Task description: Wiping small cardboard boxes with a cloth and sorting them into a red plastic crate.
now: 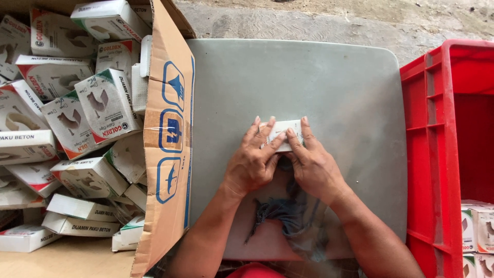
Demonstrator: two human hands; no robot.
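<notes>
Seen from above, a grey table top [309,77] fills the middle of the view, and a person's two bare hands meet near its centre. To the left of the hands a big open cardboard carton [170,154] holds a loose heap of small white boxes [77,118] with red and green print, tumbled at all angles. To the right of the hands stands a red plastic crate [432,154], with a few of the same small boxes [476,226] showing low in its corner. Between the two hands lies one small white box [283,135], flat on the table. The left hand [252,163] and the right hand [315,167] both press on it, fingers spread narrowly over its top and near edge, so it is pinned from both sides rather than lifted. Just below the wrists sits a dark, crumpled scrap [288,213] on the person's lap or the table edge; what it is cannot be told. A likely slip here: uneven pressure from the fingertips could crease or pop the thin card. The carton's tall flap crowds the left forearm, and the crate wall stands close on the right, so a wide elbow swing could knock either.
</notes>
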